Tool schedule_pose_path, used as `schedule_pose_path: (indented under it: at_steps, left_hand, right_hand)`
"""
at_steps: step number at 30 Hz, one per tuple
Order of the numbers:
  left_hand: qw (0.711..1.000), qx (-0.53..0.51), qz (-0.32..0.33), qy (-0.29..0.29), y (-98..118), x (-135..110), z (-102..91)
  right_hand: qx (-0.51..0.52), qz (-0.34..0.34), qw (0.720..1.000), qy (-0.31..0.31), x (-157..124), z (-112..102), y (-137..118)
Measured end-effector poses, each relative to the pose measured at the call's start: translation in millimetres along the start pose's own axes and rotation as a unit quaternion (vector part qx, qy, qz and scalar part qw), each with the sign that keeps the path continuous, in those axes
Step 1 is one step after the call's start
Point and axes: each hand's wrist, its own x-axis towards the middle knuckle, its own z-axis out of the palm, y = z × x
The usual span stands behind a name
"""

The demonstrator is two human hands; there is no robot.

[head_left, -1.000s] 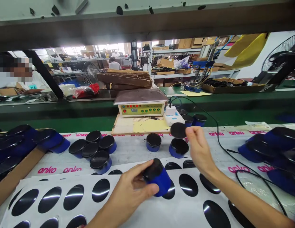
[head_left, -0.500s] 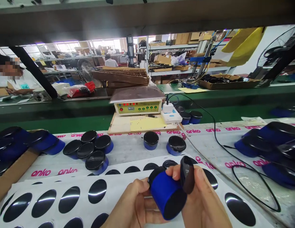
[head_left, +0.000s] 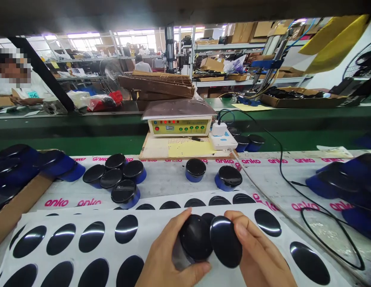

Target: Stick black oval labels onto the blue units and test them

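Low in the middle, my left hand [head_left: 167, 259] is closed around a small round blue speaker [head_left: 195, 238] whose black end faces me. My right hand [head_left: 260, 255] pinches a glossy black round sticker [head_left: 225, 241] right beside that end, overlapping its edge. Both hands hover over white backing sheets [head_left: 92, 215] that carry several black oval stickers [head_left: 126, 229].
Several blue speakers with black tops [head_left: 119, 179] stand on the bench behind the sheets, with two more [head_left: 227, 177] nearer the middle. A beige tester box [head_left: 179, 126] sits on a board. A black cable [head_left: 326, 223] loops at right. Blue parts fill a carton [head_left: 12, 207] at left. A person sits far left.
My right hand brought the black sticker down from above the bench to the speaker. My left hand lifted and turned the speaker so its black end faces me.
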Motion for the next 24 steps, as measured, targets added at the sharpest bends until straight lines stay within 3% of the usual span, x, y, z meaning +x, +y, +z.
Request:
schedule_pose_path:
  at_steps: [5,12,17,24]
  left_hand:
    - [1.0,0.011,-0.002,-0.021,-20,-5,4.5]
    - [0.999,0.023,-0.008,-0.034,-20,-7,3.6]
    - [0.999,0.026,-0.006,-0.043,-18,-8,2.7]
    - [0.998,0.028,-0.018,-0.048,-13,-8,2.5]
  right_hand:
    - [-0.102,0.024,0.994,-0.032,5,-10,17]
    - [-0.219,-0.02,0.97,-0.104,4,-17,26]
    - [-0.278,-0.074,0.952,-0.108,7,-22,27]
    - [-0.33,-0.161,0.927,-0.079,5,-11,24]
